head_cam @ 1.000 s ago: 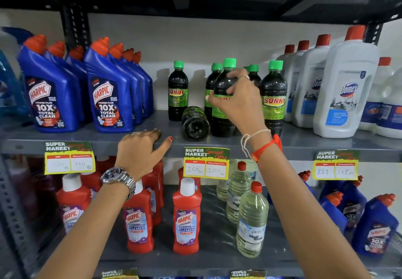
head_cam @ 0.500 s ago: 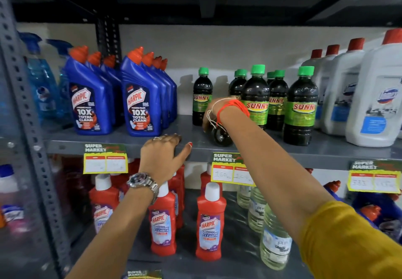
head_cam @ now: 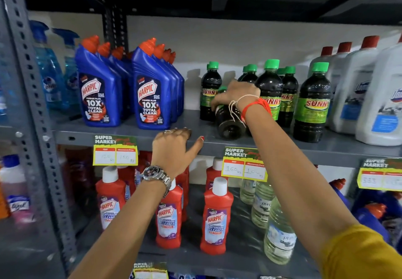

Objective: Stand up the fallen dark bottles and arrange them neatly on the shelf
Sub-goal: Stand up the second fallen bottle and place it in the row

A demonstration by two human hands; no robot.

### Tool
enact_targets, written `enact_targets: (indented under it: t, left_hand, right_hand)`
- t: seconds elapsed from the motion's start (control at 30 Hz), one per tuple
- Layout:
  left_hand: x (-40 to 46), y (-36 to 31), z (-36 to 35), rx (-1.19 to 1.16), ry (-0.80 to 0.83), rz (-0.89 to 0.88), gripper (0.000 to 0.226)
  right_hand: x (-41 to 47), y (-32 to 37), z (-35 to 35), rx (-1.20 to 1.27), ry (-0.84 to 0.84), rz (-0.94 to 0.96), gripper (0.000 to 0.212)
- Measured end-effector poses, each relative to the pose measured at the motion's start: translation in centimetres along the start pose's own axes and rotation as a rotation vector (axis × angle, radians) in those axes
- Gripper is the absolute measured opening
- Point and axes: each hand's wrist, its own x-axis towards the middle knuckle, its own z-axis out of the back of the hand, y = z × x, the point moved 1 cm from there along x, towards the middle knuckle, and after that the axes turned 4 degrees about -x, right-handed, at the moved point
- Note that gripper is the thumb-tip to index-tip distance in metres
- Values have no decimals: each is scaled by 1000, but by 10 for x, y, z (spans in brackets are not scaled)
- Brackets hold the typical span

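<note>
Several dark Sunny bottles with green caps [head_cam: 312, 102] stand upright on the grey shelf [head_cam: 272, 146]. One dark bottle [head_cam: 229, 124] lies on its side among them, its round base facing me and its neck pointing to the back. My right hand [head_cam: 236, 95] is wrapped over the upper part of this fallen bottle. A red thread band sits on that wrist. My left hand [head_cam: 174, 146] rests on the shelf's front edge, fingers spread, holding nothing; a metal watch is on its wrist.
Blue Harpic bottles [head_cam: 150, 96] stand left of the dark ones, white bottles [head_cam: 356, 91] to the right. Price tags [head_cam: 243, 165] hang from the shelf edge. Red Harpic bottles [head_cam: 215, 217] and clear bottles fill the shelf below. A grey upright post [head_cam: 32, 104] stands at left.
My right hand left the upright bottle it held, dropped to the left and closed on the fallen bottle. My view shifted left and nearer. My left hand stayed on the shelf edge.
</note>
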Motion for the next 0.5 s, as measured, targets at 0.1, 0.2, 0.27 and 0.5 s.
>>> enact_targets:
  t: [0.1,0.2,0.27,0.5]
  left_hand:
    - [0,0,-1,-15,-20,4,58]
    - [0,0,-2,-26,-42,8,55]
    - [-1,-1,-1,-31,-43,11,55]
    - [-1,-1,-2,-2,-41,19,54]
  right_hand:
    - [-2,2,5,134,-245,52,78]
    - [-5,5,1,339,-436,168,80]
    - [-9,8,-1,395,-504,246,79]
    - [-25,3,-43,495,-525,330,77]
